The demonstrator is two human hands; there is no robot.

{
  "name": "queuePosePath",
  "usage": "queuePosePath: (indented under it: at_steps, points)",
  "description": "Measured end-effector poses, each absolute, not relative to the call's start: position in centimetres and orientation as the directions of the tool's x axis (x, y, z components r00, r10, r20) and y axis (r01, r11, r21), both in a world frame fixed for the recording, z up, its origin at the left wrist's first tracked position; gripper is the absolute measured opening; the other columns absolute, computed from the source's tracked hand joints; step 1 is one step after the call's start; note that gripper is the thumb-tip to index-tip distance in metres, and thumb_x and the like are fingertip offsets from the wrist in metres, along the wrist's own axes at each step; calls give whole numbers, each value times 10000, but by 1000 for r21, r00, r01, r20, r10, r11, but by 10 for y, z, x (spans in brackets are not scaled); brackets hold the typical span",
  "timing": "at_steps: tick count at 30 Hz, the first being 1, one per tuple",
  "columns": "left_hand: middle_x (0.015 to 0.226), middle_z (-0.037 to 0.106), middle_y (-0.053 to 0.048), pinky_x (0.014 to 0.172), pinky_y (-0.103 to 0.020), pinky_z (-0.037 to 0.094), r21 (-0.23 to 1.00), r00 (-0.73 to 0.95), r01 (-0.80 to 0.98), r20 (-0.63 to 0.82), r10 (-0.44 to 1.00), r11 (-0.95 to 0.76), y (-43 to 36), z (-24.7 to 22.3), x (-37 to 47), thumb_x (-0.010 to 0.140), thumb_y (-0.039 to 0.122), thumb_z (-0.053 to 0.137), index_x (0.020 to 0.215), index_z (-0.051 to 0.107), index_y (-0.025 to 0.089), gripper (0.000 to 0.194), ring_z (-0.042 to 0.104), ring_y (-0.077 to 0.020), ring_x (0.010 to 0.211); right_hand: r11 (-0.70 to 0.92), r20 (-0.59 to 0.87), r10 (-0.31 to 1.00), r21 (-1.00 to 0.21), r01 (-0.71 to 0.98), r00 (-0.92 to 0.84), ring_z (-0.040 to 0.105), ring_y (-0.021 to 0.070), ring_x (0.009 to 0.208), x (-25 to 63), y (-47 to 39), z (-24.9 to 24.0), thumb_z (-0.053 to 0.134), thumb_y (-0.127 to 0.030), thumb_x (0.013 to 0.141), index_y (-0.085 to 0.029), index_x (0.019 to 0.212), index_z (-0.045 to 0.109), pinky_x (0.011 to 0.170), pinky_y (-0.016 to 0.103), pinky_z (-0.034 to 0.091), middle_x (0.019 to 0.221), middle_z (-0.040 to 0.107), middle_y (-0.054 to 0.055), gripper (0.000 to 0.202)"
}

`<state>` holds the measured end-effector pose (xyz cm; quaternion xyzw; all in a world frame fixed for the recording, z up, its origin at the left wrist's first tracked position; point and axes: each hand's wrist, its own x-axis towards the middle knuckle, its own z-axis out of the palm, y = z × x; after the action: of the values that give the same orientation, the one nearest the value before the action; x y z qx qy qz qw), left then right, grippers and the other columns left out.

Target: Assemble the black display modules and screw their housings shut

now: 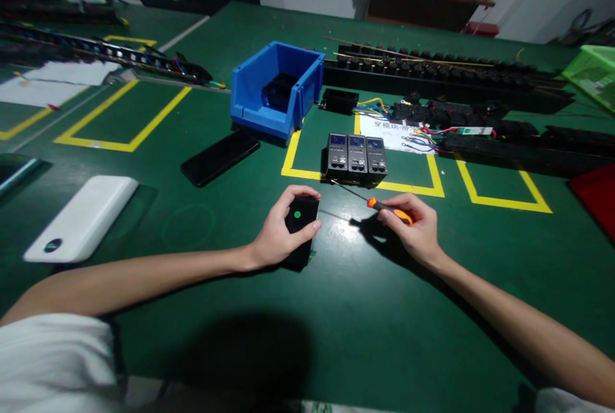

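My left hand [283, 227] is closed around a black box-shaped module [303, 209] with a round green sticker, held at the green table [350, 330]. The module's lower end shows below my thumb. In my right hand [414, 226] is a screwdriver [390, 210] with an orange and black handle. Its thin shaft points left and away from me, and its tip is above the table, apart from the module. Just beyond stand three grey modules [357, 155] side by side, with small dark screens and ports facing me.
A blue bin [240, 115] holding black parts stands behind my left hand. Left lie a black phone [221, 157] and a white power bank [81, 218]. Black strips with loose wires [461, 141] line the back right. A green basket [593, 77] and a red object [598, 198] are far right.
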<state>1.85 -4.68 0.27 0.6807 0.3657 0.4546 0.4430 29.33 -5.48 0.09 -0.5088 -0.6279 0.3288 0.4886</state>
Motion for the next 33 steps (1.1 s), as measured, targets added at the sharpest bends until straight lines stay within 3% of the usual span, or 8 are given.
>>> queuePosePath:
  at_steps: [6, 10, 15, 21, 25, 29, 33]
  points:
    - [1209, 533, -96, 946, -430, 517, 884, 328, 68, 417, 848, -462, -53, 3, 20, 727, 177, 737, 1174, 509, 211, 502, 574, -244, 1096, 209, 215, 977, -956, 208, 4, 616, 115, 580, 288, -54, 0, 700, -311, 829, -172, 903, 641, 554, 246, 503, 717, 675, 9, 169]
    - [1271, 537, -111, 904, -406, 533, 928, 350, 84, 313, 883, -362, -53, 3, 20, 744, 208, 737, 1258, 455, 223, 586, 624, -214, 1000, 230, 234, 972, -959, 165, 2, 576, 97, 557, 287, -51, 2, 663, -320, 855, -186, 932, 603, 536, 238, 474, 749, 663, -2, 167]
    - [1172, 591, -93, 932, -411, 513, 949, 322, 76, 268, 908, -307, -48, 2, 23, 792, 270, 706, 1174, 500, 195, 441, 634, -214, 1014, 209, 207, 978, -977, 49, -36, 553, 89, 559, 282, -52, 4, 610, -335, 884, -210, 1044, 559, 504, 225, 430, 798, 633, -15, 209]
    - [1185, 563, -86, 924, -410, 513, 875, 261, 67, 449, 855, -479, -53, 7, 23, 774, 239, 722, 1182, 507, 215, 461, 632, -195, 978, -102, -78, 990, -971, -219, -115, 312, 44, 403, 250, -78, 10, 659, -316, 829, -205, 1047, 564, 369, 171, 220, 559, 413, -103, 263]
    - [1166, 543, -85, 925, -409, 518, 769, 226, 12, 621, 751, -639, -61, 13, 23, 760, 217, 736, 1158, 503, 212, 461, 605, -199, 1014, -300, -237, 936, -922, -243, -259, 227, 21, 381, 225, -97, 16, 734, -348, 776, -191, 1064, 568, 364, 157, 153, 509, 331, -132, 367]
    - [1211, 482, -96, 861, -407, 560, 742, 172, -46, 665, 727, -669, -70, 17, 28, 795, 254, 709, 1143, 438, 232, 442, 604, -199, 1013, -398, -288, 881, -879, -261, -374, 191, 21, 386, 211, -106, 19, 733, -402, 786, -176, 1033, 593, 360, 153, 142, 478, 304, -135, 364]
    - [1173, 436, -63, 895, -426, 549, 702, 100, -52, 711, 696, -710, -72, 21, 34, 775, 279, 735, 1105, 393, 250, 476, 608, -186, 995, -410, -252, 853, -865, -289, -456, 202, 21, 379, 207, -109, 15, 747, -379, 776, -198, 963, 582, 348, 149, 168, 479, 323, -133, 309]
